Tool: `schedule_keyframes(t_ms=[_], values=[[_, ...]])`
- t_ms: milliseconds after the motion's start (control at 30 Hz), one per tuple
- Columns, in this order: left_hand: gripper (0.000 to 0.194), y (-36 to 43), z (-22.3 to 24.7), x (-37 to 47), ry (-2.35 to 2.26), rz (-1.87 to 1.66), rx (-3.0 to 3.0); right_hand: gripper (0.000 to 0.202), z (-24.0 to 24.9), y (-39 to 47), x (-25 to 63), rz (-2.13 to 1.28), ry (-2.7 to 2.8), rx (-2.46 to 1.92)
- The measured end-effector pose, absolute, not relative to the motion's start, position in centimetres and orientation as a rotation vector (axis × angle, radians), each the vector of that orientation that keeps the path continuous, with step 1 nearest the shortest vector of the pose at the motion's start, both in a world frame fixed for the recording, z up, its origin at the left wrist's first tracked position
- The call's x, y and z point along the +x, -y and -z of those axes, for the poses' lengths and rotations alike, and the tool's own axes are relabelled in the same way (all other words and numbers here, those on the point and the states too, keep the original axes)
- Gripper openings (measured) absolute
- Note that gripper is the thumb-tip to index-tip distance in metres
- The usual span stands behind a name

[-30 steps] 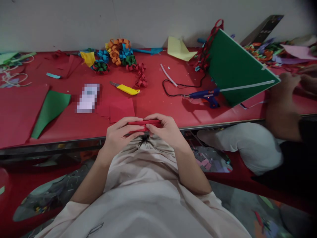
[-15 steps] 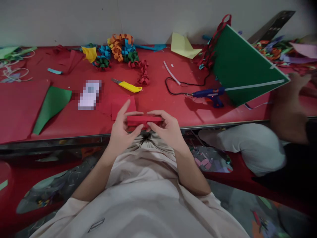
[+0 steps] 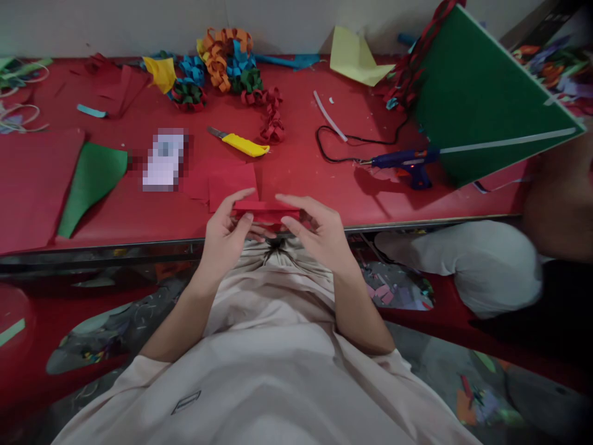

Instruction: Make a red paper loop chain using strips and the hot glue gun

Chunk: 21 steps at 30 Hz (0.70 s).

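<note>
A folded strip of red paper (image 3: 267,211) spans the space between my two hands at the table's front edge. Around its left end are the fingers and thumb of my left hand (image 3: 223,236). My right hand (image 3: 320,232) has the other end, thumb in front and fingers behind and beneath. Flat on the table just behind the strip lie red paper pieces (image 3: 230,180). Farther back rests a yellow utility knife (image 3: 243,144), its blade pointing left. The strip's exact folds are hard to see against the red table.
A blue glue gun (image 3: 403,161) with a black cord lies right, beside a green board (image 3: 491,105) leaning at an angle. Left are a blurred-out phone (image 3: 164,159) and green paper (image 3: 92,179). Paper chains (image 3: 227,62) sit at the back. Another person's knee (image 3: 495,266) is at right.
The red strip looks less tightly pressed, and my fingers have spread along it, with the thumbs farther apart. The view has tilted slightly, so the table sits higher.
</note>
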<state>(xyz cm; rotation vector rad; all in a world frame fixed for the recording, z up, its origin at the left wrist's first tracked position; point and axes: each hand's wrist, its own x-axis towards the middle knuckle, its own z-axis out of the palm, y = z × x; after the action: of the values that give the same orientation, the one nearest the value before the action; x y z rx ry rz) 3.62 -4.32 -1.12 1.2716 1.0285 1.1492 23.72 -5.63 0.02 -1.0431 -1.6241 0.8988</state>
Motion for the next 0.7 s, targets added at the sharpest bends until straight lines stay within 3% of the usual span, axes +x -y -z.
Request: schedule_keyframes(t_ms=[200, 267, 400, 567, 700], values=[[0.057, 4.4, 1.1, 3.4, -1.024, -1.149, 1.463, 0.013, 0.2, 5.8, 24.0, -0.546, 1.700, -1.007], [0.054, 4.7, 1.0, 3.1, -1.016, -1.218, 1.603, 0.011, 0.1, 5.9, 24.0, -0.558, 1.669, -1.011], [0.020, 5.0, 0.7, 2.7, -1.022, -1.323, 1.817, 0.009, -0.1, 6.0, 24.0, -0.671, 1.626, -0.985], [0.034, 4.7, 0.0, 2.9, -1.116, -1.307, 1.686, 0.008, 0.2, 6.0, 23.9, -0.738, 1.558, -0.969], [0.029, 4.2, -0.1, 3.0, -1.204, -1.158, 1.543, 0.019, 0.5, 5.9, 24.0, -0.800, 1.634, -0.981]])
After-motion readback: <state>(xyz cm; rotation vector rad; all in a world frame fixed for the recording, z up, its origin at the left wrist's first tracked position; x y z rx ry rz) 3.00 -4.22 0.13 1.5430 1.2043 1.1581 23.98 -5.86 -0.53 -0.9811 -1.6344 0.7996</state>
